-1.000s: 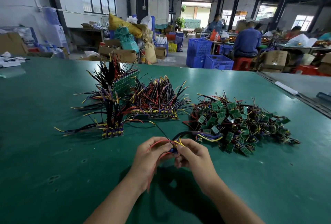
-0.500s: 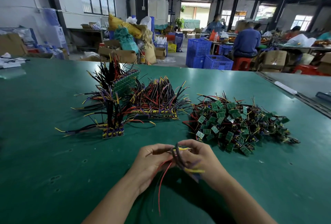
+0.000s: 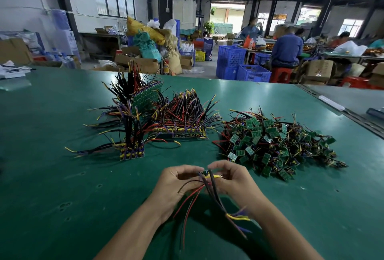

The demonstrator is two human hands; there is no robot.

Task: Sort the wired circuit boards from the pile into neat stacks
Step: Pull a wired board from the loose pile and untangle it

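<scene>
I pinch one board (image 3: 204, 173) between my left hand (image 3: 176, 182) and right hand (image 3: 232, 180), over the table (image 3: 62, 176). Its wires (image 3: 216, 197) hang toward me. The pile (image 3: 276, 143) lies right, the stacks (image 3: 132, 152) left.

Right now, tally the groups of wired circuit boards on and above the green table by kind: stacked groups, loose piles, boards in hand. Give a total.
Stacked groups: 3 (near-left stack, tilted far stack, wide middle stack)
Loose piles: 1 (pile)
Boards in hand: 1 (held board, pinched between left hand and right hand)
Total: 5
</scene>
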